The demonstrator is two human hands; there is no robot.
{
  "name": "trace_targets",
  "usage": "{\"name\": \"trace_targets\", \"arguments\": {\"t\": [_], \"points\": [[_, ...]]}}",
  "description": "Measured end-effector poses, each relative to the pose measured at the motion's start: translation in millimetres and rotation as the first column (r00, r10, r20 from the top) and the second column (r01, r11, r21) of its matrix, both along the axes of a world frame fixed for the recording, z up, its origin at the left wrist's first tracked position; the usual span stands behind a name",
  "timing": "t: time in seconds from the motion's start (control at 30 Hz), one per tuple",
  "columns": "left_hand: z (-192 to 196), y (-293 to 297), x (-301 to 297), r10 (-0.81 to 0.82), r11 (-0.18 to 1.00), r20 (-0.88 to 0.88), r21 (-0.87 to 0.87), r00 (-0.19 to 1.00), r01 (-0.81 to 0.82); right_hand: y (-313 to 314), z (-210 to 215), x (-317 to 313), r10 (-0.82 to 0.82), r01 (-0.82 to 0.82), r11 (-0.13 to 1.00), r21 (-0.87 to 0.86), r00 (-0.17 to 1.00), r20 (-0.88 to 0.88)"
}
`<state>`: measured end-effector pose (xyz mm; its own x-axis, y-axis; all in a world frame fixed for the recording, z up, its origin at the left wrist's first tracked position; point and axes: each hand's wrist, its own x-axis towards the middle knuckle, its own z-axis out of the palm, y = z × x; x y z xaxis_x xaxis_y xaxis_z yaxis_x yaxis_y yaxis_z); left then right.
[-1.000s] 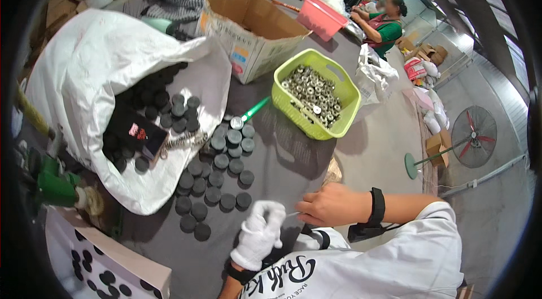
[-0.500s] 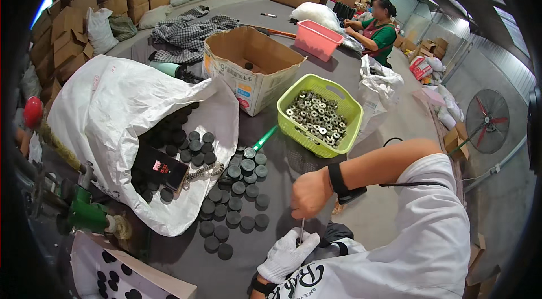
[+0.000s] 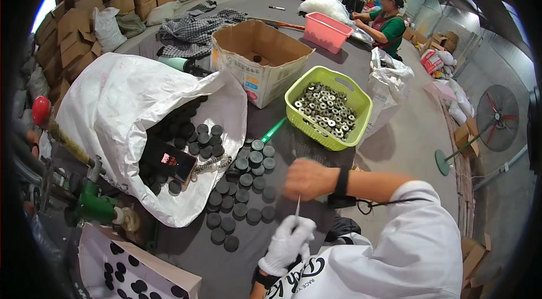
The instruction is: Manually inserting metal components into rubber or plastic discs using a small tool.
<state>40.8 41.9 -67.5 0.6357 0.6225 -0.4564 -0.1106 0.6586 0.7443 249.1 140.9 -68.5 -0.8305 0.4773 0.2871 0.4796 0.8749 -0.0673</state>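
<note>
Gripping the lower end of a thin rod [image 3: 298,207] in the head view, the left hand [image 3: 288,245] was closed inside a white glove [image 3: 275,260], near the person's white shirt [image 3: 389,254]. The bare right hand [image 3: 307,179], slightly blurred, was curled shut around the upper end, so the rod stood nearly upright between the two. Black discs [image 3: 254,216] lay to the left of the hands on a grey tabletop [image 3: 195,256], partly stacked. Behind them, a green-handled tool [image 3: 274,130] pointed towards a lime basket [image 3: 316,132] of small metal parts [image 3: 331,110]. Farther left, more discs spilled from a white sack [image 3: 113,107], beside an open cardboard box [image 3: 232,80]. Across the table, a person in green [image 3: 390,29] worked behind a pink tub [image 3: 324,35].
</note>
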Motion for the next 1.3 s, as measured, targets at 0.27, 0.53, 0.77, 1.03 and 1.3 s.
{"name": "trace_targets", "arguments": {"t": [0.27,0.53,0.77,1.03,1.3], "points": [[-10,-4,-1,0.358,0.932,0.133,0.006,0.924,-0.362,-97,13,-40,-0.463,0.095,0.547,-0.831,0.862,-0.206],[-13,4,-6,0.323,0.945,0.173,-0.102,0.930,-0.310,-51,38,2,-0.894,0.137,0.378,-0.915,0.311,-0.323],[-18,6,-2,0.358,0.932,0.255,-0.160,0.898,-0.326,-14,42,0,-0.853,0.133,0.501,-0.855,-0.094,-0.514],[-29,1,-2,0.345,0.939,0.268,-0.102,0.899,-0.330,9,-22,-97,-0.583,0.535,0.787,-0.306,0.808,-0.084],[-20,7,-6,0.351,0.929,0.175,-0.188,0.920,-0.318,-3,-22,-76,-0.639,0.558,0.711,-0.428,0.767,-0.061]]}}
